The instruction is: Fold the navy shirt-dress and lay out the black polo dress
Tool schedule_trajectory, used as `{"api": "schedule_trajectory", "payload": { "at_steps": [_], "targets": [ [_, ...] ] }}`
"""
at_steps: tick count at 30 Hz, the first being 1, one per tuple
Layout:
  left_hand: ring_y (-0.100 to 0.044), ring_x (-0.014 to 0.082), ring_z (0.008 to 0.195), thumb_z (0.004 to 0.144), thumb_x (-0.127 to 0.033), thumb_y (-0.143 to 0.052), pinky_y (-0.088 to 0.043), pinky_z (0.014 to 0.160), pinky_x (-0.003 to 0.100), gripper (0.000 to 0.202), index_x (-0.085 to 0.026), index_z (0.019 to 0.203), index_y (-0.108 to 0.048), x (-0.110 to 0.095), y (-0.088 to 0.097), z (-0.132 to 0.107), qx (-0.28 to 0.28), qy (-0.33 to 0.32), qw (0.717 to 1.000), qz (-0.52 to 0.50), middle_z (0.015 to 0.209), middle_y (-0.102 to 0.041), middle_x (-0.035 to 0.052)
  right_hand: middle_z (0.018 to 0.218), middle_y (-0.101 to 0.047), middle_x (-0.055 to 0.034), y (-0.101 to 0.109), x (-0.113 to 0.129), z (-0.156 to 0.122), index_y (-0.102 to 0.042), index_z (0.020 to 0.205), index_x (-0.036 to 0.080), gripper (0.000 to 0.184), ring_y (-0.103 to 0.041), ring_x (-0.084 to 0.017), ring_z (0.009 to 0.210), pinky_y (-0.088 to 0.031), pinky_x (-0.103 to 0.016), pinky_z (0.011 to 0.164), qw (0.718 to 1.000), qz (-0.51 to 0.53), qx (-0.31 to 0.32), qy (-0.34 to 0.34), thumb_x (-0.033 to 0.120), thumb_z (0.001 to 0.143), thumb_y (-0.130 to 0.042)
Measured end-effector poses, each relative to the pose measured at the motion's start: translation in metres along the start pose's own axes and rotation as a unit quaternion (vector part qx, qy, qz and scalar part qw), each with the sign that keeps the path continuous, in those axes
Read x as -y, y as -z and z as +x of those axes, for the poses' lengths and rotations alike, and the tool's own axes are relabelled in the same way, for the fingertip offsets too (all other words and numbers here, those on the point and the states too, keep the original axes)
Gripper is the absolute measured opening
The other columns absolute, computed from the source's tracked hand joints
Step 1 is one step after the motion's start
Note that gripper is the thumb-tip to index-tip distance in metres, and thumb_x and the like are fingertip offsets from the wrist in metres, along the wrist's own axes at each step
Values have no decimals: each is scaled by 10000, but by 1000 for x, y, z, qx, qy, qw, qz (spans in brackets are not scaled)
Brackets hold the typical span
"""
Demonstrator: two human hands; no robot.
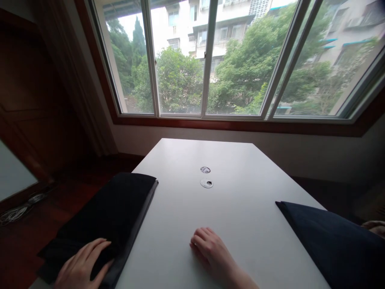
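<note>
Meanwhile, left hand [82,265] on black cloth [105,208] (navy cloth [331,241] rightward).

I'm looking into an upper-floor room that reads as a home or a small home office; I can't tell which. A wide wood-framed window [207,60] looks out on trees [177,80] and apartment blocks [210,28]. There's dark wood panelling [30,72] at left, a wooden floor [27,245], and a white desk [162,208] with cable grommets [205,169] set in its far half.

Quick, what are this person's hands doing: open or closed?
Left hand: open, lying on the folded black cloth.
Right hand: loosely curled, empty, on the white table.
</note>
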State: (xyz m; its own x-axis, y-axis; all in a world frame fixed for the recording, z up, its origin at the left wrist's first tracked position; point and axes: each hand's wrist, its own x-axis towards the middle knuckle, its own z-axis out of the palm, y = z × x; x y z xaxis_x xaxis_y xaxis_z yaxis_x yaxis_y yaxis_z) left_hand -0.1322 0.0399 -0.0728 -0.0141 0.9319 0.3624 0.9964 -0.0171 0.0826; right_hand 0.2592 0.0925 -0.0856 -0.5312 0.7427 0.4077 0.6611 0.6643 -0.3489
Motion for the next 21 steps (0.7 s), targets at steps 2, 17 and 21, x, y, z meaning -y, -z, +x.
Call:
{"api": "schedule_trajectory", "payload": {
  "at_steps": [2,17,21],
  "targets": [
    [-623,289,1130,828,-381,-491,-482,914,457,358,-265,1111,-677,-6,4,2,1,3,1000,19,1230,-671,58,822,-598,-18,1,0,0,-493,794,202,188,-500,-146,739,-334,-271,692,1000,0,6,0,142,949,-404],
    [-696,277,946,915,-519,-409,-526,777,337,346,-237,1021,-581,-10,46,49,-33,157,983,-95,1011,-723,68,817,-587,-24,2,1,0,-501,801,194,209,-486,-144,729,-325,-280,679,1000,-10,7,12,141,970,-390],
    [-701,273,919,916,-506,-419,-515,738,315,336,-235,1009,-593,-12,61,65,-35,163,982,-84,983,-732,59,818,-588,-28,3,2,1,-513,804,195,216,-492,-147,734,-331,-283,683,1000,-7,11,8,140,971,-387]
  ]
}}
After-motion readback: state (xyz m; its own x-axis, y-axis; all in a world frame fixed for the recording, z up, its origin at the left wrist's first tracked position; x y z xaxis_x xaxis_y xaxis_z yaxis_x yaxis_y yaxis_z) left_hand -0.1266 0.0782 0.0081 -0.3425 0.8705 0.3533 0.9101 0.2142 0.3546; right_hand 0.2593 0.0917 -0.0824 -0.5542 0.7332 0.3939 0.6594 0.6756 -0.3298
